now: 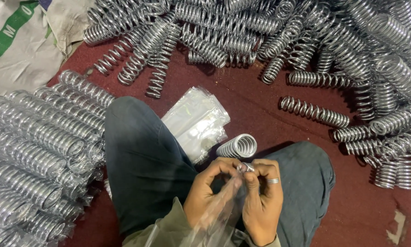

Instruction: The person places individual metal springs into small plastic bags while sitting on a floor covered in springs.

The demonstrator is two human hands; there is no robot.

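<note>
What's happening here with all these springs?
A person sits on a dark red floor, both hands pinching the mouth of a clear plastic bag: left hand, right hand. One metal spring lies just beyond the fingers, beside a stack of empty bags. Bagged springs are piled on the left; loose springs are heaped ahead and on the right.

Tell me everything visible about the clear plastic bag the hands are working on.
The clear plastic bag is thin, glossy and see-through, crumpled and partly blurred. It hangs from between the two hands down over the lap. The left hand and right hand both pinch its upper edge with their fingertips. Whether it holds anything cannot be told.
</note>
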